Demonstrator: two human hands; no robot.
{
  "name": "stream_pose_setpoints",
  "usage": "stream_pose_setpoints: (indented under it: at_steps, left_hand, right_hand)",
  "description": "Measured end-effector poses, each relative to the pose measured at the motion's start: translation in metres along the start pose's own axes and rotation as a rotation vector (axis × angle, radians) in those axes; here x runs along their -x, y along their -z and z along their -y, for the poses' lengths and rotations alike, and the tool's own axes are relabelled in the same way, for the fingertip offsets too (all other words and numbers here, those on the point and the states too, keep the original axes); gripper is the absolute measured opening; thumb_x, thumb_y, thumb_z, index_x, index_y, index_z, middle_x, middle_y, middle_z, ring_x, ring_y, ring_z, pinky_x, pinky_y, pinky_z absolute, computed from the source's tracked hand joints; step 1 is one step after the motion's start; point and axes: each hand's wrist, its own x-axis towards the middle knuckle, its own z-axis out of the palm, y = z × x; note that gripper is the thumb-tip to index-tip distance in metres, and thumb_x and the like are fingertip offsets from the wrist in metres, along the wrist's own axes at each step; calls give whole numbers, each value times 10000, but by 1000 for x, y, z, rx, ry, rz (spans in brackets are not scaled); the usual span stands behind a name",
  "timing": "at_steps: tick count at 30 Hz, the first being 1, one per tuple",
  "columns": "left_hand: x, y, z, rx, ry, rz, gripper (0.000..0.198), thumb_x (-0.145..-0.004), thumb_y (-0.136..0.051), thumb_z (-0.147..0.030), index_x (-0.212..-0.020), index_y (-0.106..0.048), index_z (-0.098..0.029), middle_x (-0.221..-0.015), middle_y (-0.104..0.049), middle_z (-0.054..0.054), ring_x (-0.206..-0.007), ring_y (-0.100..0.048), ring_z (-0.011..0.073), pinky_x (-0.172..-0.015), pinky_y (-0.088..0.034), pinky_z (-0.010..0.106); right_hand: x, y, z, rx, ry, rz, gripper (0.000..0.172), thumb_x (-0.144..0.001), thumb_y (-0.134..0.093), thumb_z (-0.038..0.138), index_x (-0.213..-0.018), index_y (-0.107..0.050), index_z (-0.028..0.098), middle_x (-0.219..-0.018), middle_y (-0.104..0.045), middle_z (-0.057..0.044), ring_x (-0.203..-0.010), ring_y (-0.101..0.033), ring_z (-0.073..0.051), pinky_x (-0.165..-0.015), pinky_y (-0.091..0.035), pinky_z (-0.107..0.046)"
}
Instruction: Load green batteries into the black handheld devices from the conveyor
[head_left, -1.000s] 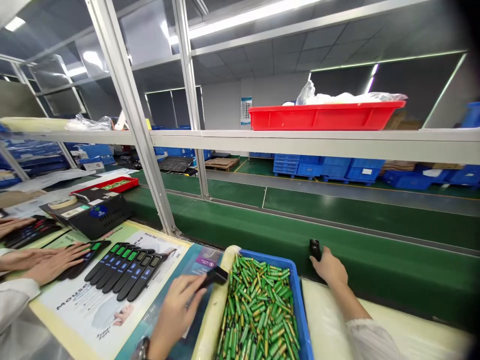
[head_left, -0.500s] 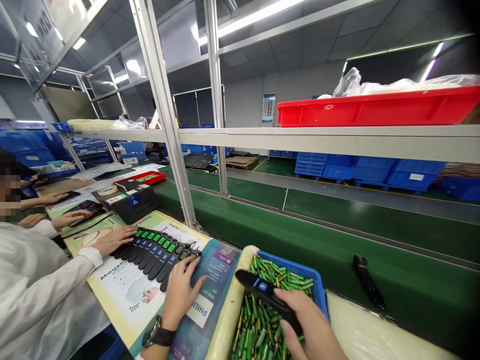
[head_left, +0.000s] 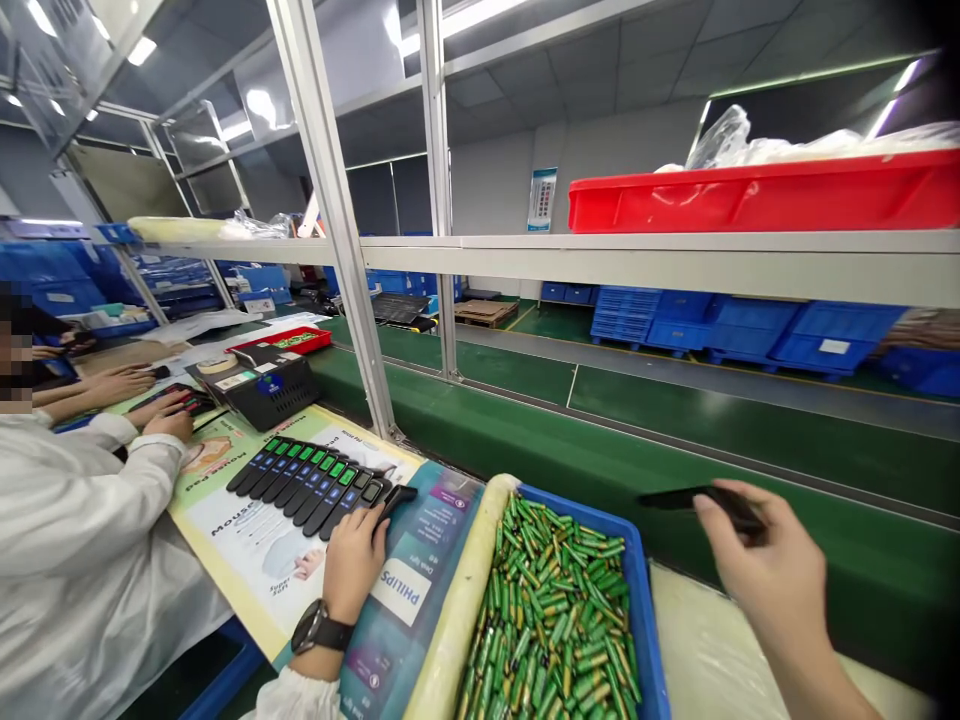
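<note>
Slim black handheld devices [head_left: 289, 487] with small screens lie side by side in a slanted row on the printed mats, most screens glowing green. At the row's right end my left hand [head_left: 354, 565], with a dark watch on its wrist, is closed around a tilted black handheld device [head_left: 399, 496]. Out over the green conveyor belt [head_left: 517, 450], my right hand [head_left: 776, 560] grips another black handheld device [head_left: 675, 498], seen nearly edge-on. Between my hands stands a blue bin [head_left: 641, 580] full of green and gold batteries [head_left: 555, 610].
A rolled yellowish sheet [head_left: 457, 610] lines the bin's left side. On the left, a co-worker in a white coat [head_left: 82, 530] works with both hands. A black box [head_left: 262, 385] stands behind the row. Metal posts [head_left: 337, 220] hold a shelf with a red tray [head_left: 757, 200].
My right hand has carried its device from above the batteries rightward over the belt. My left hand has tilted the end device. The co-worker's hand has left the row. The device lying on the belt no longer shows.
</note>
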Motion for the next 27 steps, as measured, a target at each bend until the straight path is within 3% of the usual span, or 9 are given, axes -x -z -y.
stream_pose_setpoints:
  at_steps: [3, 6, 9, 12, 14, 17, 19, 23, 27]
  left_hand:
    - [0, 4, -12, 82, -78, -22, 325, -1026, -481, -340, -1214, -698, -189, -1061, -727, 93, -983, -657, 250, -912, -550, 428]
    - [-1, 15, -39, 285, -204, -58, 317, -1018, -530, -283, -1306, -653, -231, -1152, -722, 84, -1070, -659, 222, -947, -560, 389]
    - [-1, 31, -75, 487, -317, -46, 372, -990, -584, -202, -1352, -628, -275, -1173, -718, 73, -1085, -657, 206, -921, -571, 351]
    - [-1, 46, -108, 575, -417, 15, 430, -966, -620, -156, -1369, -621, -309, -1192, -717, 62, -1095, -648, 200, -934, -569, 352]
    - [-1, 56, -125, 608, -481, 61, 478, -957, -623, -124, -1390, -606, -324, -1215, -710, 60, -1116, -637, 198, -952, -565, 359]
    - [3, 66, -138, 666, -553, 148, 522, -952, -616, -95, -1411, -588, -341, -1248, -698, 62, -1142, -626, 197, -974, -557, 372]
    - [9, 70, -138, 718, -572, 216, 504, -957, -612, -102, -1388, -604, -362, -1254, -697, 53, -1149, -631, 195, -980, -559, 369]
    - [13, 62, -105, 696, -348, 236, 506, -973, -627, -229, -1453, -524, -350, -1304, -685, 66, -1190, -648, 216, -1005, -567, 377]
    - [-6, 35, -42, 353, -18, 0, 522, -974, -595, -403, -1458, -498, -233, -1377, -605, 145, -1276, -579, 303, -1090, -501, 507]
  right_hand:
    - [-49, -6, -57, 306, -252, 131, 497, -798, -627, 577, -1100, -729, 195, -945, -755, -130, -857, -701, -354, -652, -531, -397]
    - [-73, -27, -105, 510, -280, 387, 533, -868, -558, 521, -1099, -729, 72, -831, -739, -184, -867, -715, -394, -693, -545, -422]
    - [-75, -41, -119, 549, -259, 436, 612, -848, -597, 428, -1249, -669, -28, -772, -718, -196, -856, -723, -418, -707, -551, -438]
    - [-47, -40, -88, 556, -172, 403, 786, -910, -525, 485, -1519, -449, -6, -791, -709, -169, -806, -711, -407, -685, -548, -469]
    - [-7, -37, -45, 387, 48, 491, 784, -972, -449, 570, -1591, -365, 96, -825, -705, -107, -749, -697, -324, -714, -554, -432]
    - [68, -34, 28, -70, 334, 1011, 718, -979, -552, 542, -1614, -348, 278, -1235, -689, -96, -819, -700, -230, -781, -571, -364]
    - [109, -35, 63, -150, 426, 1181, 698, -896, -695, 444, -1529, -459, 268, -1251, -695, -95, -969, -704, -270, -851, -568, -366]
    - [136, -34, 78, -189, 618, 965, 347, -950, -558, 249, -1297, -570, 230, -1134, -727, -95, -962, -708, -273, -838, -570, -364]
    - [132, -32, 53, -342, 786, 469, 443, -1013, -512, 256, -1447, -426, 256, -998, -705, -87, -800, -684, -250, -748, -571, -373]
